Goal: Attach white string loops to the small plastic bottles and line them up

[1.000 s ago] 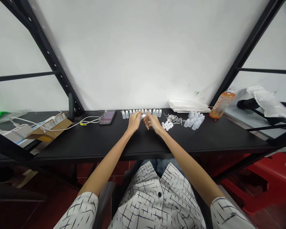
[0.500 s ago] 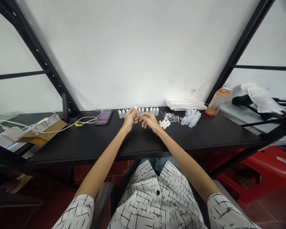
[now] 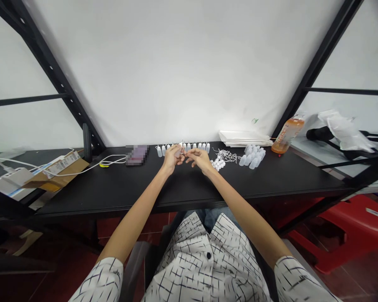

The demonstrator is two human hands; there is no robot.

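Observation:
My left hand (image 3: 171,160) is closed around a small translucent plastic bottle (image 3: 177,154), mostly covered by the fingers. Close against it, my right hand (image 3: 200,158) pinches thumb and forefinger at the left fingertips; what lies in that pinch is too small to make out. Behind both hands, a row of small white-capped bottles (image 3: 159,152) stands upright along the wall, partly hidden by my fingers. Right of my right hand lie a heap of small white caps (image 3: 218,163), a tangle of white cords (image 3: 228,155) and a group of uncapped translucent bottles (image 3: 252,157).
White flat sheets (image 3: 244,138) lie stacked by the wall, with an orange drink bottle (image 3: 285,136) at their right. On the left are a pixelated purple object (image 3: 137,154), a white cable (image 3: 113,156) and a cardboard piece (image 3: 61,172). Black shelf posts (image 3: 315,63) flank the desk.
My right hand's fingertips have drawn in closer together beside the left fingers. The left hand has shifted only slightly and still grips the small bottle.

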